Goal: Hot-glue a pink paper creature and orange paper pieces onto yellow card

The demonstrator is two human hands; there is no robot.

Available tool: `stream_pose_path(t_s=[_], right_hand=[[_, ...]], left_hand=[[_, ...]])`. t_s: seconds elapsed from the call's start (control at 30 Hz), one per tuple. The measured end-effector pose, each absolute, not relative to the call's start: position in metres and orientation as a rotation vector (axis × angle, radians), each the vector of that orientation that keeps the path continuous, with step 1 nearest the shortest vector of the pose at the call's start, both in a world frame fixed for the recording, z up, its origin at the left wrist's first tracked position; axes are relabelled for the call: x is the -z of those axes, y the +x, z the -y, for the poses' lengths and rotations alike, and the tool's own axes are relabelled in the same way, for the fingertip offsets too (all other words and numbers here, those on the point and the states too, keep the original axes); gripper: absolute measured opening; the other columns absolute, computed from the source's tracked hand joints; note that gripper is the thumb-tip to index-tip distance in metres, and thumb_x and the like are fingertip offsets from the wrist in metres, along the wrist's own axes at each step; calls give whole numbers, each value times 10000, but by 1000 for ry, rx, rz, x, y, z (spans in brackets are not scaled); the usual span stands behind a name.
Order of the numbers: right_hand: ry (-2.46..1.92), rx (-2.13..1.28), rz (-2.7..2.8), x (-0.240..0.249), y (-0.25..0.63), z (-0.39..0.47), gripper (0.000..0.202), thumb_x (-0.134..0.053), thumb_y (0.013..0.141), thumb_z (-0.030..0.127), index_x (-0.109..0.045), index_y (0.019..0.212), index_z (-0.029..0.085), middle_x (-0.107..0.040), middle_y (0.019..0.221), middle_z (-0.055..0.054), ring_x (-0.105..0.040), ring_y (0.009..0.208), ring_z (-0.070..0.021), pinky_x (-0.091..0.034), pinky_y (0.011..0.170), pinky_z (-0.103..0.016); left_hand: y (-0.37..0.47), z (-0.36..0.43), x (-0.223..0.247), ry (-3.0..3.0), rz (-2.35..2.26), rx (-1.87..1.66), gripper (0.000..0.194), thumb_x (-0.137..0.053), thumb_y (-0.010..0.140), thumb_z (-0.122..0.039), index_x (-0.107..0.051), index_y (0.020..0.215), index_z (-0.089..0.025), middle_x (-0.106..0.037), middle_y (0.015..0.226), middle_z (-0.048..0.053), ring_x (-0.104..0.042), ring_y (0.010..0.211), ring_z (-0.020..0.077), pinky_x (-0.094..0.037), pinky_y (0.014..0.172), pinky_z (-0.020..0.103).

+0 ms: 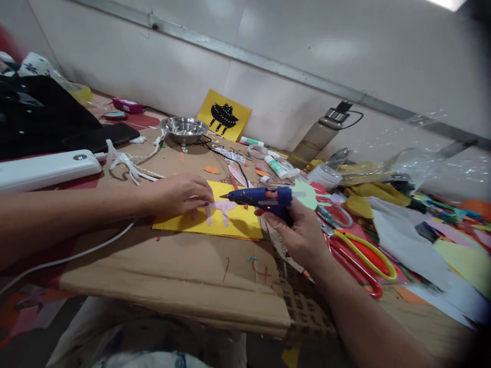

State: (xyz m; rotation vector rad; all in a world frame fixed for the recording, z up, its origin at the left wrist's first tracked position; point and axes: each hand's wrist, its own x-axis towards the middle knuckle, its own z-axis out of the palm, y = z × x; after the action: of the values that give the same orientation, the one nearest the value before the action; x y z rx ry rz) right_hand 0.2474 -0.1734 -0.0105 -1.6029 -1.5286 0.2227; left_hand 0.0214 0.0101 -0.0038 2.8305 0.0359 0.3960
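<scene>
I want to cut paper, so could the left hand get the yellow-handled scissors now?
Probably not easily: the left hand is at the yellow paper, and the right hand, holding the blue glue gun, is between it and the scissors.

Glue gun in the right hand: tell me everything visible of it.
The glue gun has a dark blue body, black nozzle, orange-red patch on its side and small red light. A translucent stick juts from its rear. Held roughly level by the right hand, it points left above the yellow sheet.
</scene>
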Motion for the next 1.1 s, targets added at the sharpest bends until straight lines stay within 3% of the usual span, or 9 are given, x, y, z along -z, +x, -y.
stream_pose_path(t_s=[0.1,0.23,0.53,0.73,0.8,0.97,1.1], right_hand=[[-1654,-64,1706,10,248,177,217,-629,827,371,-698,947,203,-723,765,-51,-613,626,-199,-468,576,-317],[-1656,30,1780,10,248,178,172,-628,821,346,-699,889,204,-718,765,-56,-625,643,-199,-450,561,-299],[-1618,-172,1426,7,244,173,241,-632,796,351,-666,968,185,-736,825,-54,-645,701,-202,-498,626,-326],[-1608,-307,1197,10,249,169,223,-669,777,411,-639,838,198,-622,615,13,-479,516,-125,-399,500,-273],[-1537,-453,1070,14,251,165,261,-684,765,441,-603,847,207,-629,644,22,-450,491,-108,-381,463,-257],[-1393,-667,816,19,252,155,375,-782,651,453,-542,826,225,-617,666,47,-466,487,-90,-398,418,-219],[-1348,-721,716,17,252,152,459,-830,554,444,-542,833,221,-605,648,54,-449,477,-81,-374,377,-193]], left_hand=[[20,-10,10,2824,-2,-429,267,-479,948,-180,-737,1018,-177,-733,1080,90,-653,977,164,-483,896,280],[19,-8,14,2808,2,-445,276,-470,960,-201,-737,1019,-165,-727,1081,96,-649,978,170,-479,905,288],[19,-11,15,2814,-112,-407,286,-463,980,-252,-691,1112,-143,-701,1129,104,-619,1051,190,-467,949,303],[18,-18,21,2804,-315,-413,362,-484,974,-359,-643,1226,-152,-641,1271,138,-549,1225,240,-406,1061,374],[17,-20,20,2804,-380,-385,381,-451,983,-358,-635,1238,-145,-632,1283,141,-550,1228,237,-397,1068,369],[15,-27,15,2823,-514,-320,405,-380,986,-319,-639,1220,-113,-655,1228,139,-579,1167,223,-408,1039,337],[10,-37,16,2855,-604,-246,413,-446,946,-318,-615,1259,-108,-635,1262,148,-561,1194,244,-401,1044,348]])
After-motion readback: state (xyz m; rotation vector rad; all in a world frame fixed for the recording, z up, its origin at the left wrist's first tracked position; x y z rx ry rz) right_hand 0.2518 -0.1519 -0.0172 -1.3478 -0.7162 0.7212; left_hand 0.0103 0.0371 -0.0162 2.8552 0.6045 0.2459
